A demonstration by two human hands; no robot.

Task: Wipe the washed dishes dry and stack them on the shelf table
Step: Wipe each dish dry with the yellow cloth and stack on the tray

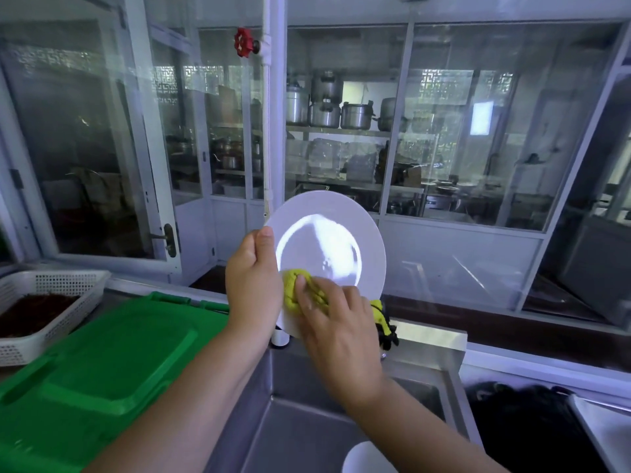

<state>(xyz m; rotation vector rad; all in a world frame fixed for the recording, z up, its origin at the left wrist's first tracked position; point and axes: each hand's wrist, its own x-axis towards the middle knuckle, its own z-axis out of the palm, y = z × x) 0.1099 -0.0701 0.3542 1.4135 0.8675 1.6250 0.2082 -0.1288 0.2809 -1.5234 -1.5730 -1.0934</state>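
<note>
A white round plate (327, 247) is held upright over the steel sink (300, 414), its face toward me. My left hand (252, 285) grips its left rim, thumb on the front. My right hand (338, 322) presses a yellow-green cloth (293, 291) against the plate's lower face; the cloth's dark fringed end (386, 329) hangs past the rim on the right. Another white dish (365, 459) lies at the bottom of the sink, partly hidden by my right forearm.
A green plastic lid (102, 373) covers the counter left of the sink. A white perforated basket (51, 302) with dark contents sits far left. Glass partitions (461, 131) rise behind the counter. A black mass (522, 425) and a white tray edge (607, 435) lie to the right.
</note>
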